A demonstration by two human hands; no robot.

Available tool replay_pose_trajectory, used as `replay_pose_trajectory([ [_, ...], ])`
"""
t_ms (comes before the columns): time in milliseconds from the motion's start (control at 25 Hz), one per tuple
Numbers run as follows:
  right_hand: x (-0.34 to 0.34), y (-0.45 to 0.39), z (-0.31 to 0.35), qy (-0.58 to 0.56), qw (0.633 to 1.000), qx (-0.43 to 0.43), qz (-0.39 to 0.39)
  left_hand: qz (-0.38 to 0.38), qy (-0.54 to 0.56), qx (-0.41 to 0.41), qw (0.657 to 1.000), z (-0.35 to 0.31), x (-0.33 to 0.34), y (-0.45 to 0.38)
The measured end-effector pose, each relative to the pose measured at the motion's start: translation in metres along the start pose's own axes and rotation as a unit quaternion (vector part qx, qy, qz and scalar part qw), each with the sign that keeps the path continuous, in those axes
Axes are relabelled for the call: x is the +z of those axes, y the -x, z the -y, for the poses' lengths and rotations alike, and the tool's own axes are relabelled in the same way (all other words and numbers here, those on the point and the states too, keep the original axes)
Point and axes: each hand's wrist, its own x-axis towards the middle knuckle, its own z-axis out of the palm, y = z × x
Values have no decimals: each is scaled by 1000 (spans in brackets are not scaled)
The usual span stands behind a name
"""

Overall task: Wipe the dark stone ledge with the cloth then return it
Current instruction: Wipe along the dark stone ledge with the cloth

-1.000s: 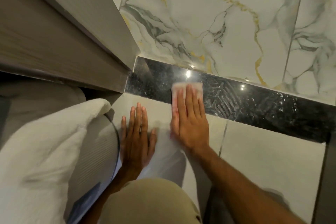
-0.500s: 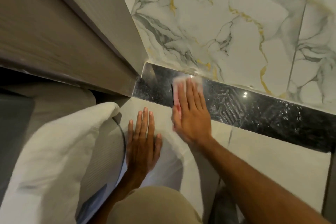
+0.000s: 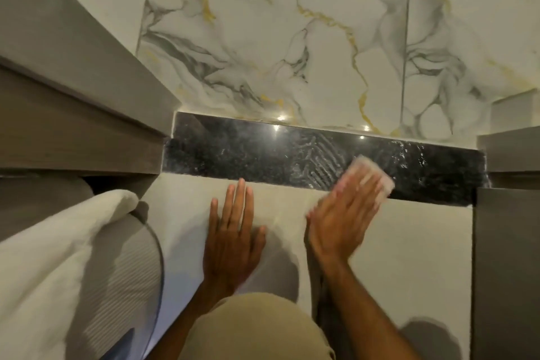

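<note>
The dark stone ledge [image 3: 239, 152] runs left to right below the marble wall, speckled and shiny, with wet swirl marks near its middle right. My right hand [image 3: 342, 213] lies flat, fingers pressing a small pale cloth [image 3: 377, 181] onto the ledge's right half; hand and cloth are motion-blurred. My left hand [image 3: 233, 231] rests open and flat on the light tile face under the ledge, fingers pointing up, holding nothing.
A white-and-gold marble wall [image 3: 277, 47] rises behind the ledge. A wood-grain cabinet [image 3: 73, 114] overhangs at left, another grey panel [image 3: 508, 257] closes the right end. A white towel [image 3: 52, 266] on a ribbed round object sits at lower left. My knee [image 3: 254, 330] is at the bottom.
My right hand has swept the cloth from the ledge's left part to its right part. The view has shifted, showing the ledge's full length. My left hand stays on the tile.
</note>
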Motion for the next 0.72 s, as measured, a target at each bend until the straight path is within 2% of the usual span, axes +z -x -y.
replay_pose_trajectory([
  [40, 4, -32, 18, 11, 999, -20, -28, -1, 8, -7, 1000, -3, 3, -9],
  [120, 16, -61, 57, 17, 984, -168, -51, -14, 13, -11, 1000, -2, 10, -21],
  [200, 29, -36, 65, -8, 950, -312, 11, -20, 16, -5, 1000, -2, 11, -17],
  [240, 28, -14, 50, -7, 938, -343, 43, -22, 14, 1, 1000, -3, 10, -14],
  [320, 17, 16, -2, 17, 947, -314, 65, -13, 5, 0, 1000, -4, 6, -15],
  [400, 9, 7, -36, 28, 972, -228, 51, -5, 2, -8, 1000, -6, 4, -18],
  [480, 11, -32, -9, -9, 991, -133, -2, -9, 5, -11, 1000, -4, 5, -19],
  [520, 13, -50, 19, -19, 992, -121, -13, -15, 7, -9, 1000, -3, 6, -19],
  [560, 18, -58, 45, -21, 988, -153, -7, -23, 8, -9, 1000, -3, 7, -19],
  [640, 30, -38, 61, -23, 954, -300, 13, -25, 4, -13, 1000, -4, 6, -19],
  [680, 33, -18, 44, -15, 929, -368, 24, -25, -1, -13, 1000, -5, 3, -19],
  [720, 30, 1, 13, 1, 917, -396, 40, -24, -6, -12, 1000, -7, 1, -19],
])
